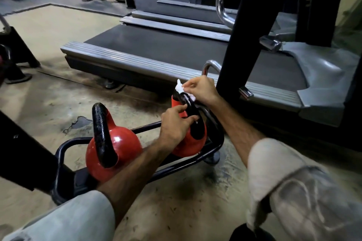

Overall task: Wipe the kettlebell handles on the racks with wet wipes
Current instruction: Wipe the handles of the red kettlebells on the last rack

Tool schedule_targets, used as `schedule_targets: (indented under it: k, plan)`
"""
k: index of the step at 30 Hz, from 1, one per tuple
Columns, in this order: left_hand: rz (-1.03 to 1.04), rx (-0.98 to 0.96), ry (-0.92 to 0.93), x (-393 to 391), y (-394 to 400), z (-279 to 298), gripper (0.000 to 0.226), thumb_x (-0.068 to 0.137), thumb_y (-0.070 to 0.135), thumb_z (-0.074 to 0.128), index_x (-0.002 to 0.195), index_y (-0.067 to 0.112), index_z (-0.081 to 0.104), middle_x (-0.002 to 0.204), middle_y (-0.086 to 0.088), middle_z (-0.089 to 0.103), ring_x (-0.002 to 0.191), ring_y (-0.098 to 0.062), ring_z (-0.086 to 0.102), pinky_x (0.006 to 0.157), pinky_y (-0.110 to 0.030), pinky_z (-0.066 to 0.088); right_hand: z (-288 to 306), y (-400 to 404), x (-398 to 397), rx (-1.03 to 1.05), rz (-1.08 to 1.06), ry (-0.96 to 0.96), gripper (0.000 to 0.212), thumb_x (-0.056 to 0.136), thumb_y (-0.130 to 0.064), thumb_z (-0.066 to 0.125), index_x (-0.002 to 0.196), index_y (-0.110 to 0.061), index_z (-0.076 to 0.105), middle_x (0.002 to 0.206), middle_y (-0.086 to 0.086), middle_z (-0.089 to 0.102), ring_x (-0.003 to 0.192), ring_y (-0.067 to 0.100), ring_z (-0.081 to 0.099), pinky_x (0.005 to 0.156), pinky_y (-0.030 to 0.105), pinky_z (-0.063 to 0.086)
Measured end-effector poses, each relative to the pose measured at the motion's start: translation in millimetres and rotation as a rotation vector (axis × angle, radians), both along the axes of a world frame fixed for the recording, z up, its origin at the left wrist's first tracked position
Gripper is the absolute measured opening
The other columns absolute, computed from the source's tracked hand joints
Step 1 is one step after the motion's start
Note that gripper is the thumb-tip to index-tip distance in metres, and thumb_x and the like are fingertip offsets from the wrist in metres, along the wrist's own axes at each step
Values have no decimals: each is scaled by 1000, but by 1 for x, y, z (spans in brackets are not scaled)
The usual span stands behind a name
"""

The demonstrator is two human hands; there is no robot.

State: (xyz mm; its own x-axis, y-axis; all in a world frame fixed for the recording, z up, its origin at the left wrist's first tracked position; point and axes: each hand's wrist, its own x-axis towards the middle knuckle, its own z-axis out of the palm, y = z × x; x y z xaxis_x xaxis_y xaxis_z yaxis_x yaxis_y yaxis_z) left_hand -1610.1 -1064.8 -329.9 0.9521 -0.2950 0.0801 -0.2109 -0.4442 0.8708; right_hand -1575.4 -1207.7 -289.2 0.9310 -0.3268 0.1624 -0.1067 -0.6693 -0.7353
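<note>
Gym floor, low rack [213, 148]: right grip [203, 89] pinches the wet wipe [181, 88] on the far kettlebell's handle [191, 105]; left grip [175, 123], just below, clasps it. Best drag the wipe around the full curve.

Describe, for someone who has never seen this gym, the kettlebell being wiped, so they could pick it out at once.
Start at the long grey treadmill; in front of it a low black rack holds two red kettlebells. Take the right kettlebell, nearest the treadmill. Unlike the untouched left kettlebell, it has a left hand steadying it and a white wipe on its handle.
</note>
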Motion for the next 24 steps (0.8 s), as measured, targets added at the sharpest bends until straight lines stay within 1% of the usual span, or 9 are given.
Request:
schedule_targets:
  k: [4, 6, 8, 10, 12, 14, 16, 19, 24]
  plan:
    - [-5, -29, 27, 2, -1, -2, 58, 69, 32, 83, 122, 14, 65, 124, 0, 65, 116, -9, 59, 103, -28, 43, -19, -6, 28, 173, -122, 134, 18, 88, -17, 69, 103, -10, 75, 80, 2, 69, 65, 9, 60, 65, 23, 53]
    - [0, -36, 37, 3, -1, -3, 59, 69, 32, 84, 122, 15, 65, 124, 1, 66, 114, -8, 59, 102, -27, 44, -33, -4, 24, 334, -166, 136, 22, 90, -14, 67, 108, -4, 72, 74, 1, 66, 61, 9, 58, 57, 22, 50]
    - [-6, -37, 38, 3, 0, -3, 59, 69, 32, 84, 122, 15, 65, 123, 1, 66, 114, -8, 59, 102, -27, 44, -39, -4, 10, 391, -189, 84, 20, 88, -10, 68, 105, -1, 72, 78, 4, 68, 65, 12, 60, 63, 27, 53]
    - [-10, -39, 36, 4, 0, -5, 59, 69, 32, 84, 122, 15, 65, 123, 1, 66, 114, -7, 59, 103, -28, 45, -36, -7, -6, 281, -180, 15, 17, 84, -12, 72, 100, -8, 76, 83, 0, 70, 72, 8, 63, 74, 21, 54]
    - [-14, -39, 40, 5, -1, -4, 59, 68, 32, 83, 122, 16, 66, 122, 1, 67, 114, -7, 59, 103, -30, 45, -25, -4, -21, 138, -121, -47, 15, 82, -11, 75, 96, -11, 78, 83, -5, 71, 71, -1, 62, 70, 1, 44]
    - [-7, -50, 46, 6, -1, -5, 57, 67, 30, 84, 120, 15, 67, 120, 1, 68, 113, -8, 60, 101, -29, 46, -17, 2, -16, 3, -49, -90, 13, 81, -10, 75, 93, -11, 79, 85, -6, 73, 76, -3, 62, 69, -4, 38]
    - [3, -69, 55, 6, -1, -6, 51, 66, 28, 85, 113, 17, 70, 114, 1, 70, 106, -8, 63, 95, -29, 49, -10, 7, 4, -118, 13, -89, 12, 80, -11, 74, 91, -14, 79, 88, -5, 75, 81, 0, 63, 74, 0, 40]
    - [4, -101, 94, 7, 0, -7, 41, 63, 27, 86, 100, 21, 70, 101, 3, 72, 95, -9, 66, 89, -33, 53, 0, 10, 43, -351, 152, 38, 12, 80, -15, 73, 89, -19, 79, 92, -3, 77, 91, 10, 68, 88, 25, 51]
    - [37, -84, 203, 5, 2, -8, 40, 58, 38, 86, 90, 24, 66, 90, 3, 73, 87, -14, 69, 81, -37, 56, 26, 19, 59, -958, 700, 371, 18, 77, -15, 67, 90, -22, 78, 89, 2, 75, 86, 22, 67, 74, 28, 49]
